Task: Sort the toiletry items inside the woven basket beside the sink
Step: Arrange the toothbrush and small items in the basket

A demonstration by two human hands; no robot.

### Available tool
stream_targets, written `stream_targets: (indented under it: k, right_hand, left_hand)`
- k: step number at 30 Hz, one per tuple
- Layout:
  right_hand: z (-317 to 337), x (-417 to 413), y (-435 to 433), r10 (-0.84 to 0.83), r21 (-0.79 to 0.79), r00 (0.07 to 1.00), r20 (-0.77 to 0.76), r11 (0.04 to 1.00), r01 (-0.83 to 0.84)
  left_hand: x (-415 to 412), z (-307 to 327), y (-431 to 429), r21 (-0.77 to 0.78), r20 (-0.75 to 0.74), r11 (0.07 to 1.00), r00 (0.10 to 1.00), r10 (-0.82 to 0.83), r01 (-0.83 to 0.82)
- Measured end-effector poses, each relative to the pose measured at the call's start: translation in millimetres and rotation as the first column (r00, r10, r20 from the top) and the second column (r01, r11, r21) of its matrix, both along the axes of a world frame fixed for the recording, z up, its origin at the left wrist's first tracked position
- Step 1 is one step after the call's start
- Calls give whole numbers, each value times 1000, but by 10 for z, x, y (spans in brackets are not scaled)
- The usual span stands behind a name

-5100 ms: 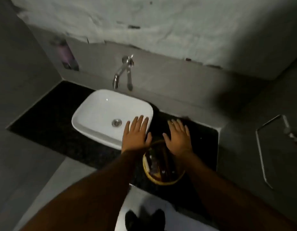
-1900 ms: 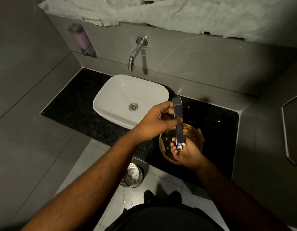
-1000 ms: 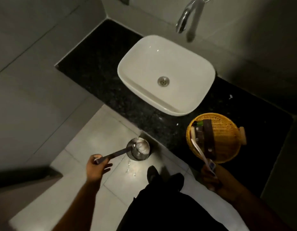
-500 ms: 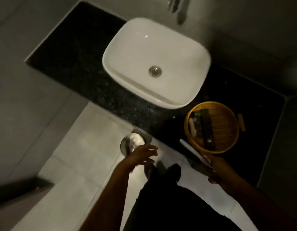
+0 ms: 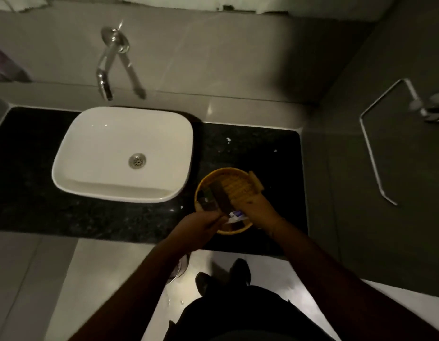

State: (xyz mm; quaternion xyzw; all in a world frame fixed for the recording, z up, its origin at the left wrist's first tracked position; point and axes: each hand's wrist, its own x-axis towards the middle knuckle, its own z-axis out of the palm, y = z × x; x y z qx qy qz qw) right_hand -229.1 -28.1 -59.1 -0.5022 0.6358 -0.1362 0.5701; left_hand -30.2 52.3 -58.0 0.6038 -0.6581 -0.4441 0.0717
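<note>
A round woven basket (image 5: 240, 179) stands on the black counter (image 5: 262, 153) just right of the white sink (image 5: 122, 153). In its left half lie a long dark box (image 5: 219, 195) and small dark items (image 5: 205, 203). A white tube with a blue label (image 5: 236, 216) is held low over the basket's near rim. My right hand (image 5: 256, 210) grips the tube from the right, over the basket's near right part. My left hand (image 5: 201, 227) has its fingers curled onto the tube's left end, just outside the near rim.
A wall faucet (image 5: 107, 70) hangs above the sink. A metal towel bar (image 5: 376, 153) sticks out of the right wall. A small steel bin (image 5: 181, 267) stands on the floor under my left forearm, beside my feet. A soap dispenser (image 5: 4, 65) is at the left edge.
My left hand came up from the floor bin to the basket's near rim and met the tube. My right hand brought the white tube over the basket. The view lifted to the counter.
</note>
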Motion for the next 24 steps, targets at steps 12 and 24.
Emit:
stream_targets:
  k: [12, 24]
  right_hand:
    - [-168, -314, -370, -442, 540, 869, 222, 798, 268]
    - [-553, -445, -189, -349, 473, 896, 274, 860, 191]
  left_hand:
    - [-400, -403, -544, 488, -117, 612, 648, 752, -622]
    - [-789, -895, -1075, 637, -80, 447, 524, 848, -627]
